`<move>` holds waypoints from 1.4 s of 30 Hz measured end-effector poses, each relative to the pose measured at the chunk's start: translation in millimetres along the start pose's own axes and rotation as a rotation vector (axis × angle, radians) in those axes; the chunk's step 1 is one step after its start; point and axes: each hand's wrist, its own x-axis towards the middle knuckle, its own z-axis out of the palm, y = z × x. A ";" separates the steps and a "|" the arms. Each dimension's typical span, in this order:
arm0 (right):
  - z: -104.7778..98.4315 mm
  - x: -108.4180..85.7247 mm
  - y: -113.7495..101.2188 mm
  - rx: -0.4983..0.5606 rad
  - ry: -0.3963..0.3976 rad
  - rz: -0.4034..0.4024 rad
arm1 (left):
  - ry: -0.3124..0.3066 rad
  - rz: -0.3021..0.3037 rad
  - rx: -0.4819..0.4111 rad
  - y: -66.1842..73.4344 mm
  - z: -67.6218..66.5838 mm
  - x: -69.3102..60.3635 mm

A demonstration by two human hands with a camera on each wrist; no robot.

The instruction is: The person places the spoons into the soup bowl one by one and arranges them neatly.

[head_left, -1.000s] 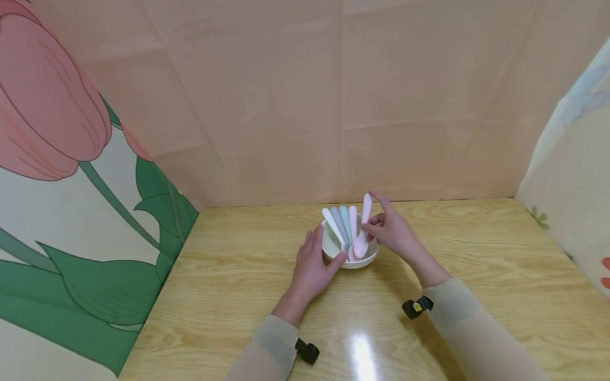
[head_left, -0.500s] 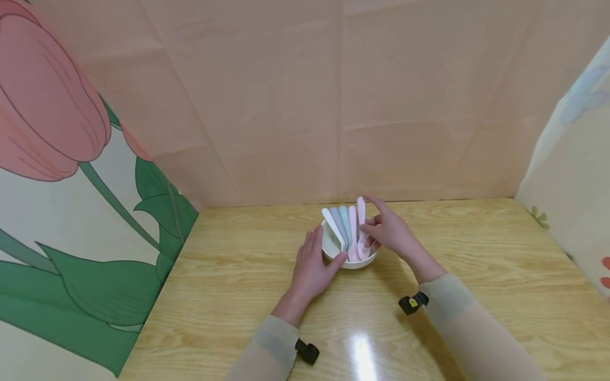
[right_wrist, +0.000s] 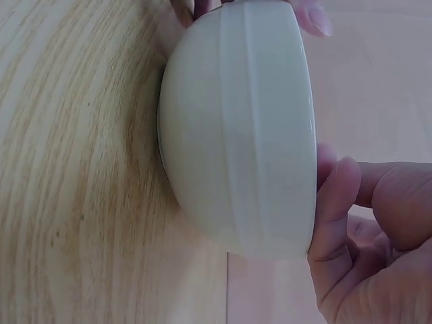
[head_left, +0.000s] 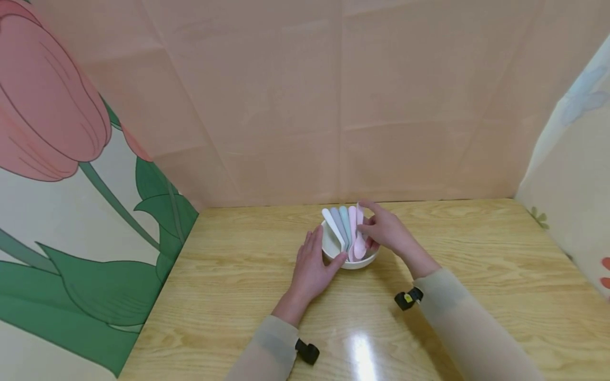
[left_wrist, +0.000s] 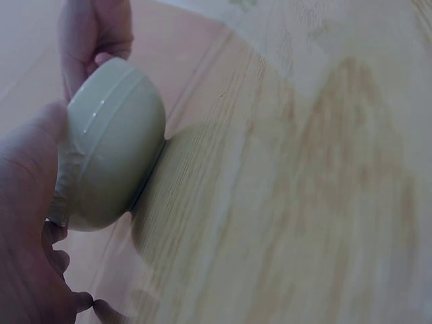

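A pale cream bowl (head_left: 350, 265) stands upright on the table. My left hand (head_left: 312, 267) holds it at the left, thumb at the front rim and fingers along the side. White (head_left: 333, 225), grey-blue (head_left: 339, 218), teal (head_left: 345, 216) and pink spoons (head_left: 352, 216) lean in it side by side, handles up at the back. At the bowl's right side my right hand (head_left: 388, 232) pinches another pink spoon (head_left: 360, 247), its scoop low inside the bowl. Both wrist views show the bowl's outer wall (right_wrist: 270, 135) and hide the spoons.
The wooden table (head_left: 229, 296) ends at a peach cloth backdrop (head_left: 276, 116). A tulip-printed panel (head_left: 57, 106) borders the left side, a pale printed panel (head_left: 572, 185) the right. Black cameras hang at both wrists.
The pink spoon in my right hand has moved left and lower, close beside the other pink spoon. My left hand and the bowl stay about where they were.
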 end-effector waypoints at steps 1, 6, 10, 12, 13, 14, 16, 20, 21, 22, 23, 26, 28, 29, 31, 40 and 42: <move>-0.1 0.2 -0.4 -0.007 -0.003 0.007 | -0.002 -0.001 0.000 0.3 -0.2 -0.3; -0.9 1.0 0.0 -0.031 -0.011 0.025 | -0.003 -0.002 0.001 1.2 0.4 -0.9; -1.7 0.4 1.1 -0.031 -0.011 0.029 | 0.001 -0.006 0.000 1.1 1.5 -0.3; -1.9 -0.2 1.3 -0.026 -0.010 0.030 | 0.004 -0.006 -0.001 1.2 1.6 -0.3; -1.9 -0.6 1.1 -0.025 -0.010 0.029 | 0.004 -0.007 -0.001 1.3 1.6 -0.3; -1.7 -0.9 1.0 -0.023 -0.009 0.028 | 0.006 -0.006 0.000 1.4 1.5 -0.4; -1.3 -1.4 0.7 -0.019 -0.009 0.027 | 0.004 -0.006 0.003 1.6 1.2 -0.8; -0.4 -2.2 -0.3 -0.044 -0.017 0.021 | 0.003 -0.007 0.002 2.1 0.8 -1.4; -0.2 -2.3 -0.5 -0.056 -0.021 0.019 | 0.002 -0.008 0.000 2.2 1.0 -1.4; -0.2 -2.5 -0.7 -0.068 -0.026 0.016 | 0.004 -0.007 -0.001 2.2 1.1 -1.3; -0.1 -2.5 -0.9 -0.082 -0.030 0.014 | 0.004 -0.008 -0.002 2.4 1.2 -1.2; -0.6 -2.4 -0.6 -0.104 -0.045 0.001 | 0.004 -0.009 -0.005 2.9 1.0 -1.4; -1.0 -2.0 -0.4 -0.105 -0.052 -0.005 | 0.004 -0.007 -0.005 3.4 0.6 -1.2; -1.1 -1.8 -0.2 -0.106 -0.054 -0.008 | 0.003 -0.007 -0.005 3.7 0.4 -1.3; -1.4 -1.5 0.4 -0.102 -0.054 -0.011 | -0.001 -0.009 -0.002 4.0 -0.2 -1.1; -1.3 -3.3 6.3 -0.043 -0.012 -0.033 | 0.008 -0.006 -0.004 2.6 0.0 0.0; -1.1 -3.6 6.5 -0.044 -0.010 -0.031 | 0.008 -0.005 -0.005 2.8 -0.3 -0.2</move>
